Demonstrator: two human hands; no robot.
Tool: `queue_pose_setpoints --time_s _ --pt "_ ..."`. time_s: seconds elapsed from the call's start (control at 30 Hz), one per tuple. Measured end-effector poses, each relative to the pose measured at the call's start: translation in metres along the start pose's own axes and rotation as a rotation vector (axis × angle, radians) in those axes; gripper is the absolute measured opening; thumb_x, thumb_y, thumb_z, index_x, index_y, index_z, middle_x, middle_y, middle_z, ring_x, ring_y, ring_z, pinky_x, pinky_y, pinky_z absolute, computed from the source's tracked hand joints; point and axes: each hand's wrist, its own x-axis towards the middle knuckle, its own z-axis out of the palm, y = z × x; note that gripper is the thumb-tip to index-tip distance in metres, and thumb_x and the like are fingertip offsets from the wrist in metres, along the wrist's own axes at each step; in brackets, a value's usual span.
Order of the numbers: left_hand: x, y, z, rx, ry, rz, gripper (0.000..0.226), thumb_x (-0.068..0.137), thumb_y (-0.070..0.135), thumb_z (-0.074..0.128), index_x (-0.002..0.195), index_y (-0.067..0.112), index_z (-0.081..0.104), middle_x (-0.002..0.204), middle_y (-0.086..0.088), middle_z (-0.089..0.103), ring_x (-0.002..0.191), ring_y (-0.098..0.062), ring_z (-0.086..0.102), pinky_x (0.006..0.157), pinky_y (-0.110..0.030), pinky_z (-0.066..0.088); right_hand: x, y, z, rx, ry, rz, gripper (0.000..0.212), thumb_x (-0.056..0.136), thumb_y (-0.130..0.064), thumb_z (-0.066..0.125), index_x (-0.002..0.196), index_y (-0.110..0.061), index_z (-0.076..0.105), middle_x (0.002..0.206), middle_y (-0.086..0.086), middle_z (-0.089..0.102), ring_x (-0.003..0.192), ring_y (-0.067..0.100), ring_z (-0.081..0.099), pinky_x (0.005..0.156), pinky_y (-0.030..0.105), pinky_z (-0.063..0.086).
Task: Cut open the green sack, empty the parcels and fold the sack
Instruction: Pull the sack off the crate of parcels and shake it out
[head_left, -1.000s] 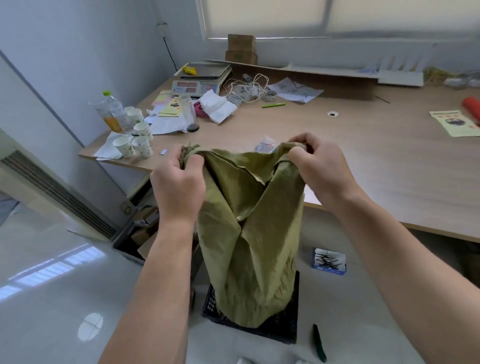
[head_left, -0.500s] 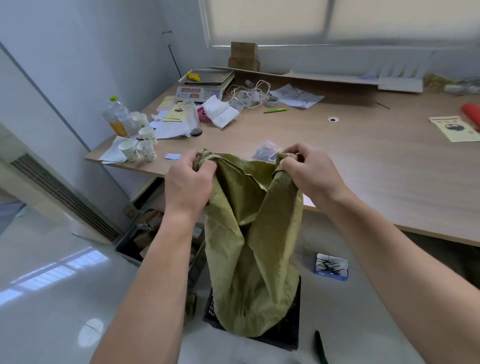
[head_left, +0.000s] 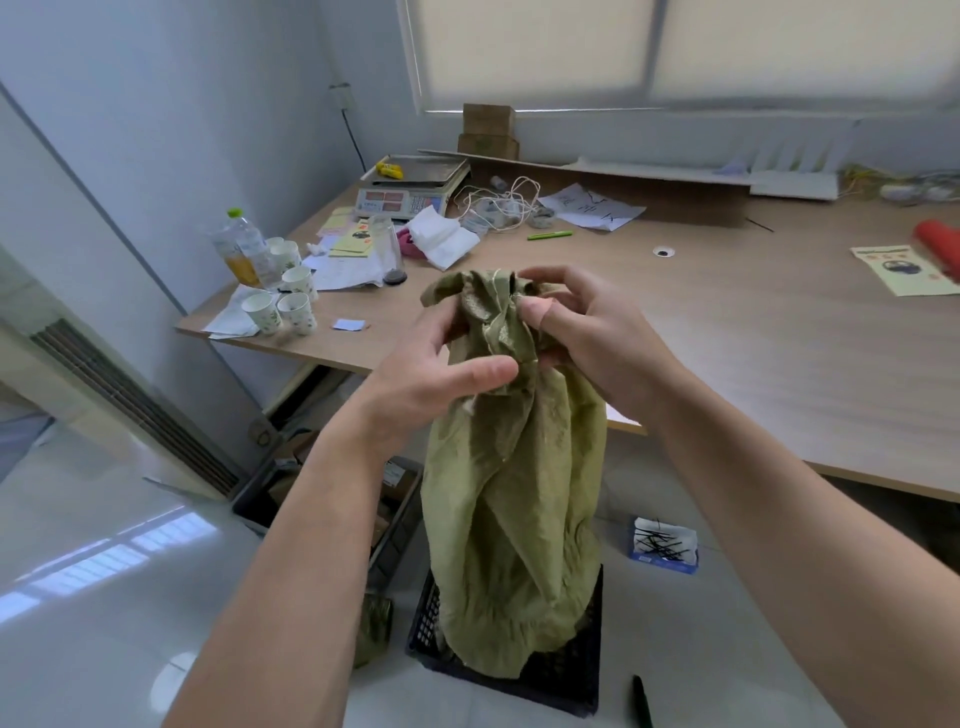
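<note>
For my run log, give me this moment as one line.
stage: sack handling | green sack: mouth bunched, hanging over black crate | left hand: gripping | right hand: gripping

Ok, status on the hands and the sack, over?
Both hands, left hand and right hand, gripping bunched sack mouth. Green sack hanging over black crate. Nothing in the way.

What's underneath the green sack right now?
A black plastic crate on the floor sits under the green sack. The sack's bottom covers most of the crate's opening, so its contents cannot be seen.
</note>
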Motion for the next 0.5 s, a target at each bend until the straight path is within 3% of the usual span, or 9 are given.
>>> queue_pose_setpoints --time_s 0.1,0.2,0.3,0.4,0.5 --pt "0.003 0.003 0.004 0.004 0.039 0.026 0.065 0.071 0.034 0.08 0.13 0.027 0.053 0.126 -0.001 0.066 0.119 -0.017 0.061 0.101 -0.04 0.048 0.002 -0.007 0.002 -0.002 -0.004 -0.054 0.028 0.093 -0.018 0.062 0.121 -0.018 0.061 0.094 0.009 0.07 0.08 0.017 0.064 0.06 0.031 0.052" --pt "0.004 0.006 -0.001 -0.061 0.154 0.035 0.037 0.084 0.013 0.067 0.119 0.022 0.063 0.111 -0.003 0.072 0.107 -0.021 0.067 0.093 -0.039 0.054 0.007 -0.007 -0.006 -0.112 0.02 -0.089 0.043 0.08 -0.033 0.067 0.122 -0.028 0.062 0.087 -0.001 0.062 0.078 0.014 0.059 0.069 0.033 0.049" --pt "0.004 0.007 -0.013 -0.158 0.385 -0.074 0.036 0.09 -0.002 0.05 0.107 0.021 0.071 0.099 -0.004 0.075 0.101 -0.027 0.069 0.085 -0.039 0.057 0.008 -0.007 -0.024 -0.205 0.02 -0.064 0.062 0.067 -0.035 0.068 0.129 -0.036 0.058 0.106 0.0 0.061 0.088 0.015 0.061 0.085 0.032 0.05" --pt "0.009 0.005 -0.028 0.104 0.573 -0.181 0.037 0.086 0.002 0.044 0.097 0.024 0.072 0.096 -0.005 0.074 0.097 -0.027 0.067 0.087 -0.045 0.057 0.008 -0.011 -0.037 -0.441 0.083 -0.085 0.064 0.071 -0.016 0.058 0.134 -0.03 0.055 0.114 -0.003 0.06 0.094 0.012 0.058 0.083 0.022 0.045" --pt "0.009 0.008 -0.039 0.471 0.633 -0.175 0.037 0.081 -0.004 0.039 0.083 0.019 0.069 0.092 -0.006 0.068 0.088 -0.024 0.058 0.072 -0.036 0.049 0.017 -0.009 -0.049 -0.809 0.244 -0.229 0.044 0.076 0.005 0.047 0.108 -0.017 0.07 0.098 -0.005 0.058 0.098 0.018 0.056 0.078 0.015 0.034"
